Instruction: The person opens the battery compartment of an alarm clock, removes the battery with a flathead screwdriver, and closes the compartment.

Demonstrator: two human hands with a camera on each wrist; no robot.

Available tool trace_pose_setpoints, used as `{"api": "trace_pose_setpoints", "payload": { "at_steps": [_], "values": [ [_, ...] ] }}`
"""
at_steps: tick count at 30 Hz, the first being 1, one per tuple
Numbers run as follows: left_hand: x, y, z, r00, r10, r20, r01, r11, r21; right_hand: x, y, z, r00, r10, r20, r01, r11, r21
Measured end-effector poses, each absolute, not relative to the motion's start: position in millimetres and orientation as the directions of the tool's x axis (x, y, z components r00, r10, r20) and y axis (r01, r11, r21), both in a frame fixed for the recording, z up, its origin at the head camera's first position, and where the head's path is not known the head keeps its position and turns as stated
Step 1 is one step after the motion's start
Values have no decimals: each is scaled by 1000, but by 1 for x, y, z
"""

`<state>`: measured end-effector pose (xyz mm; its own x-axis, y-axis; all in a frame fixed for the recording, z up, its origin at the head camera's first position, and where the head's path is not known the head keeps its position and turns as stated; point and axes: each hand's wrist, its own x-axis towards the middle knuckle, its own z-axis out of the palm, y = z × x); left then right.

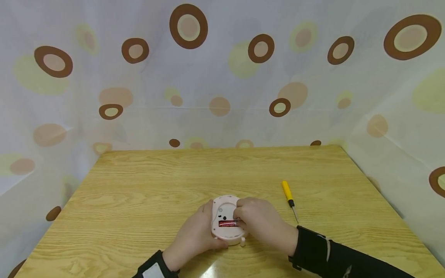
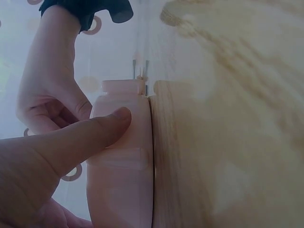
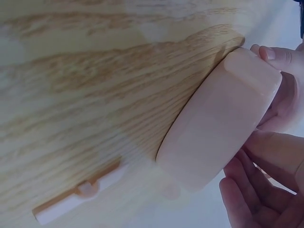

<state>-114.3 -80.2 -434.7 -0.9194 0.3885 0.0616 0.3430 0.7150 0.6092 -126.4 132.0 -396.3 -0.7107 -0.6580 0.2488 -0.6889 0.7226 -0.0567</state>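
Creased pale sheeting (image 1: 215, 77) rose behind and at both sides, printed with brown rings and ovals in peach and yellow-green. Before it spread a wooden table (image 1: 146, 185), honey-coloured, with streaky grain and a patch of glare at the near edge.

Both hands worked near the front of the table, with black bands round the wrists. Between them a round pink device (image 1: 226, 236) lay on the wood, its back turned up. It sat against the palm side of the left hand (image 1: 194, 234), which gripped it, thumb pressed along the near rim and fingers at the far left side. Over its right half came the right hand (image 1: 259, 216), fingers curled, the tips at the battery slot; whether they pinched anything, I could not tell.

The device had a smooth, plastic-looking shell with a thick rounded side wall, a cluster of small holes on its back and a stubby foot (image 1: 242, 241) at the near edge. To the right lay a screwdriver (image 1: 287, 191), yellow-handled, with a black collar and thin metal shaft. A pale narrow strip (image 3: 78, 197) with a small tab at its middle rested on the wood. Smallest was a shiny red battery (image 1: 226, 223), crosswise in the slot, its right end by the right fingertips.
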Motion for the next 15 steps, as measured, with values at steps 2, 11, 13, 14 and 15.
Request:
{"api": "trace_pose_setpoints", "payload": {
  "at_steps": [2, 11, 13, 14, 15],
  "values": [
    [-114, -80, -435, -919, 388, 63, 343, 714, 610, -127, 132, -396, -710, -659, 248, -691, 721, -62],
    [-114, -81, -434, -919, 389, 71, 350, 717, 603, -131, 133, -397, -711, -668, 220, -697, 712, -89],
    [-114, -81, -434, -919, 389, 70, 350, 717, 603, -132, 133, -396, -710, -670, 218, -699, 709, -93],
    [-114, -81, -434, -919, 389, 68, 348, 716, 605, -133, 133, -396, -710, -670, 214, -698, 709, -98],
    [-114, -81, -434, -918, 391, 66, 348, 715, 606, -134, 133, -396, -711, -670, 212, -698, 709, -103]
  ]
}}
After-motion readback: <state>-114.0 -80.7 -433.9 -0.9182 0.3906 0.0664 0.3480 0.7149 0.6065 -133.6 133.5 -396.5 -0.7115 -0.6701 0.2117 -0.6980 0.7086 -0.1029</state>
